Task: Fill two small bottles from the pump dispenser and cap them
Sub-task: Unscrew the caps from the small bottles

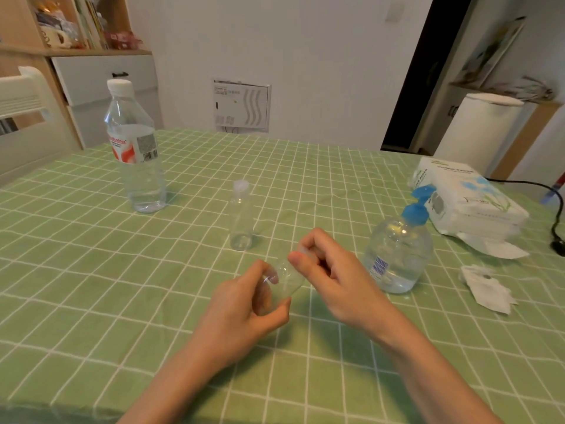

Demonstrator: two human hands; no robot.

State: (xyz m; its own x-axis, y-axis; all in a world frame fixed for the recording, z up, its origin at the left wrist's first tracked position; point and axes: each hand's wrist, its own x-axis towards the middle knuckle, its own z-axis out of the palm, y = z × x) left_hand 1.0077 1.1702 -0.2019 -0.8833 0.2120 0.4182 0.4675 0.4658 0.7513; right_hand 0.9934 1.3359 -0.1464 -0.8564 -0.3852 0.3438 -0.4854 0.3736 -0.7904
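My left hand (249,304) grips a small clear bottle (286,278) tilted toward the right, above the green checked tablecloth (91,301). My right hand (330,270) pinches the bottle's neck end with thumb and fingers; the cap there is mostly hidden by the fingertips. A second small clear bottle (241,220) with a white cap stands upright just behind the hands. The pump dispenser (397,252), clear with a blue pump head, stands to the right of my right hand and holds some clear liquid.
A large water bottle (134,148) with a white cap stands at the back left. A tissue pack (470,200) lies at the right, with crumpled tissue (486,286) in front of it. A black cable (556,215) runs along the right edge. A chair (27,117) stands at the left.
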